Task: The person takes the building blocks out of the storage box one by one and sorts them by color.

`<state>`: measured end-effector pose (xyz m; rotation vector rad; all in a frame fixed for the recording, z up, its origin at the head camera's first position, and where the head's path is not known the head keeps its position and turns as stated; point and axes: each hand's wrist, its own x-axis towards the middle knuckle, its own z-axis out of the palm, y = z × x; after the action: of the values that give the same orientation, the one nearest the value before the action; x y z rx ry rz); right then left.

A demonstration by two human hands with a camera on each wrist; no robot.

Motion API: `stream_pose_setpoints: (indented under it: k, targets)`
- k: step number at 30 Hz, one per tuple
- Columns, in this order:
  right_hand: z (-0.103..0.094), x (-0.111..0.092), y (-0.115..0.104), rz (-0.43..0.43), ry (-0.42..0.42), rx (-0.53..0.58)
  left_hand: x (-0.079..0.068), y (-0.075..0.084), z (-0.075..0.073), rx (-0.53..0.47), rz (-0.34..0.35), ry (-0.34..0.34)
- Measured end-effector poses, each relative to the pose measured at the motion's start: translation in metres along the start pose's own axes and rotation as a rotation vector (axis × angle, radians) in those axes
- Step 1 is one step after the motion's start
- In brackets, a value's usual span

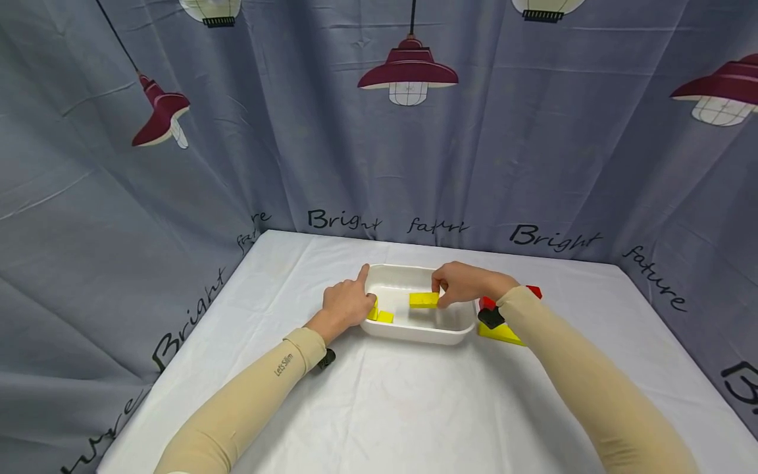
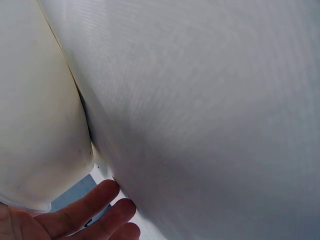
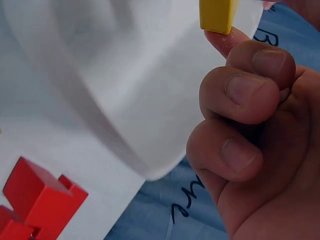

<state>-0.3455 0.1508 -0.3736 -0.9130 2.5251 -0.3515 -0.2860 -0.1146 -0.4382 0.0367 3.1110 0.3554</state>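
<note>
A white plastic tub [image 1: 423,334] stands on the table. Over its left rim lies my left hand [image 1: 346,301], index finger along the rim and thumb inside by the yellow blocks. In the left wrist view, other fingers [image 2: 75,215] hang outside the tub's wall. Above the tub's floor my right hand [image 1: 464,282] pinches a yellow rectangular block [image 1: 423,300] by its right end, between thumb and index finger. The right wrist view shows the remaining fingers [image 3: 240,100] curled inward. At the tub's left end sit a small yellow block [image 1: 385,317] and another yellow block [image 1: 373,311].
Right of the tub, partly behind the right wrist, lie red blocks [image 3: 45,200] and a long yellow block [image 1: 500,334]. White cloth [image 1: 379,408] covers the table. A grey-blue printed curtain [image 1: 367,158] hangs behind it.
</note>
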Motion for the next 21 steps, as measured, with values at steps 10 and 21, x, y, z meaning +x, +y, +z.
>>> stream_pose_setpoints:
  k: [10,21]
  targets:
    - [-0.005,-0.031,0.007,0.044,0.034,0.056,0.0,-0.002,0.002,-0.008,0.015,0.023]
    - [-0.005,-0.065,0.033,0.057,0.088,0.071,0.001,-0.002,0.002,-0.024,0.011,0.019]
